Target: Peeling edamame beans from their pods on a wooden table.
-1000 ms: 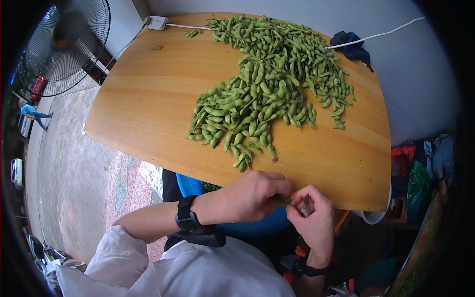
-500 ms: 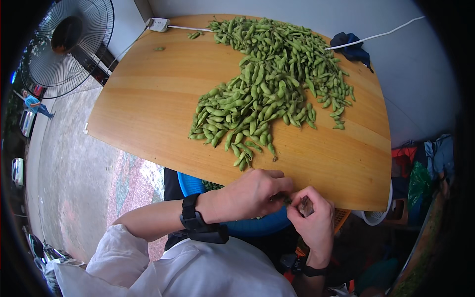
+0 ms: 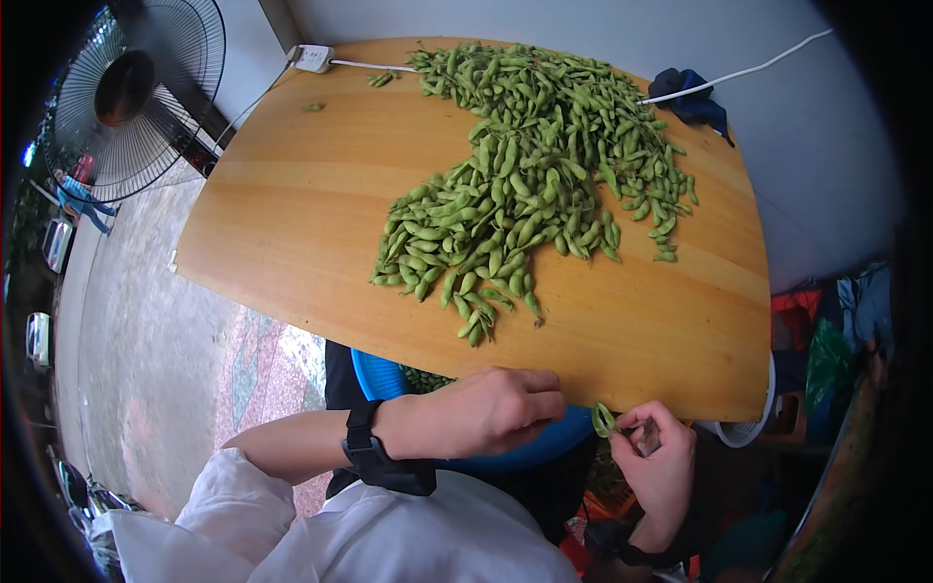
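Green soybean pods (image 3: pixel 496 194) lie heaped across the wooden table (image 3: pixel 301 214). Beyond the table's front edge, my right hand (image 3: pixel 661 462) pinches a pod (image 3: pixel 604 420) that is split open. Something brownish (image 3: pixel 647 437) shows among the fingers of that hand; its kind is unclear. My left hand (image 3: pixel 486 413) is closed, thumb and fingers curled together, to the left of the split pod and apart from it. Whatever those fingers hold is hidden. Under my left hand sits a blue basin (image 3: pixel 377 374), with small green beans (image 3: pixel 425 379) inside.
A standing fan (image 3: pixel 126 92) is at the far left, beside a white power strip (image 3: pixel 312 59) on the table corner. Dark cloth (image 3: pixel 692 95) lies at the back right. A white tub (image 3: pixel 748 431) stands under the right edge, near an orange crate (image 3: pixel 614 497).
My hands have come apart: the right moved right and down with the pod, now visibly split, and the left moved slightly down. The person outside has shifted.
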`<action>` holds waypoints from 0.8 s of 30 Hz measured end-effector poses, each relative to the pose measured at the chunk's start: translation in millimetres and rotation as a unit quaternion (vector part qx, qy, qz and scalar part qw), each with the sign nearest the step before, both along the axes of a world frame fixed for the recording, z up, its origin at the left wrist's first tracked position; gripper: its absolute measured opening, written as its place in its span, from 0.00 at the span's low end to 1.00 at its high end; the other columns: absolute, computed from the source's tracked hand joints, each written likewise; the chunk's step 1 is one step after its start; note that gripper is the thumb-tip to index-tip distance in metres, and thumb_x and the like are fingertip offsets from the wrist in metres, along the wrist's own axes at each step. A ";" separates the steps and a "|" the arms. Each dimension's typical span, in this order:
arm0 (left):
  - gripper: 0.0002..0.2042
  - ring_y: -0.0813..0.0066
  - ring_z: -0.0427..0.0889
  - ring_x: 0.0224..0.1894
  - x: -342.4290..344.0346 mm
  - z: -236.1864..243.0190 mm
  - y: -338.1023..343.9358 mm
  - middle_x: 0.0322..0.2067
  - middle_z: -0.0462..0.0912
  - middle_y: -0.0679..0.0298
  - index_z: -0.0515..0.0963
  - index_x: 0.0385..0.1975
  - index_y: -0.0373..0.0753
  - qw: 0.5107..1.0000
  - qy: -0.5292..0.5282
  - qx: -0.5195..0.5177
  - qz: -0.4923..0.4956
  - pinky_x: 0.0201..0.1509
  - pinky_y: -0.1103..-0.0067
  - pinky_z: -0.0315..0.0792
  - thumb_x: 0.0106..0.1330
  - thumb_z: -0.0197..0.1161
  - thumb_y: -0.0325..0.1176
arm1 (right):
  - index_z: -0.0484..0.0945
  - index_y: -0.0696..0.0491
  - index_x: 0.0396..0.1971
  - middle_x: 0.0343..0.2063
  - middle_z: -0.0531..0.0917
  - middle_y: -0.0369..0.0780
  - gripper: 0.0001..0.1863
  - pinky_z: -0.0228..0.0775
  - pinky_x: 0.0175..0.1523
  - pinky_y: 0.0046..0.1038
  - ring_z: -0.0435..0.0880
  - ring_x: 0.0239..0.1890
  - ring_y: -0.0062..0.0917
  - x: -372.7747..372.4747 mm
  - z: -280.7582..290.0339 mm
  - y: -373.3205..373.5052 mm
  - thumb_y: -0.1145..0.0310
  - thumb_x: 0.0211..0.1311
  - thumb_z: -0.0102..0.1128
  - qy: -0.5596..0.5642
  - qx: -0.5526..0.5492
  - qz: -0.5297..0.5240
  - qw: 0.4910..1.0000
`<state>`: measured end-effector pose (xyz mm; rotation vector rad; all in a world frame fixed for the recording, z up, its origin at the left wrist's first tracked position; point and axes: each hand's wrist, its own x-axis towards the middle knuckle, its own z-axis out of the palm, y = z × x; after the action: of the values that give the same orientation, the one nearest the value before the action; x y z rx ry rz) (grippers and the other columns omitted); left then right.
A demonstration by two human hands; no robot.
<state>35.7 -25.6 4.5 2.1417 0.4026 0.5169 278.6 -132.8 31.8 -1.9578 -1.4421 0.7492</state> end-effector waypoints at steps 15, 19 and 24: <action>0.06 0.64 0.76 0.41 10.3 18.4 82.2 0.36 0.74 0.62 0.77 0.32 0.38 0.885 0.112 0.450 0.042 0.46 0.73 0.78 0.58 0.61 0.32 | 0.82 0.60 0.34 0.24 0.82 0.35 0.07 0.71 0.37 0.23 0.79 0.27 0.17 68.2 17.0 -37.2 0.77 0.59 0.72 -0.055 -0.092 -0.121 0.987; 0.09 0.69 0.77 0.37 24.0 22.4 56.1 0.33 0.72 0.63 0.75 0.35 0.37 0.888 0.085 0.451 0.018 0.40 0.76 0.78 0.58 0.61 0.32 | 0.83 0.60 0.38 0.28 0.86 0.44 0.12 0.75 0.39 0.28 0.85 0.29 0.26 39.9 27.7 -12.3 0.73 0.57 0.76 -0.050 -0.071 -0.031 0.996; 0.12 0.66 0.84 0.43 4.6 -3.4 15.9 0.42 0.80 0.60 0.82 0.39 0.34 0.915 0.057 0.394 0.064 0.40 0.74 0.82 0.56 0.67 0.30 | 0.84 0.58 0.48 0.37 0.86 0.47 0.16 0.77 0.44 0.35 0.86 0.37 0.40 5.2 25.2 22.7 0.68 0.62 0.74 -0.026 0.007 0.083 0.996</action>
<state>40.3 -9.7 1.1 2.9499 0.4475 0.7141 283.8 -110.1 57.0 -1.8753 -1.6529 0.7646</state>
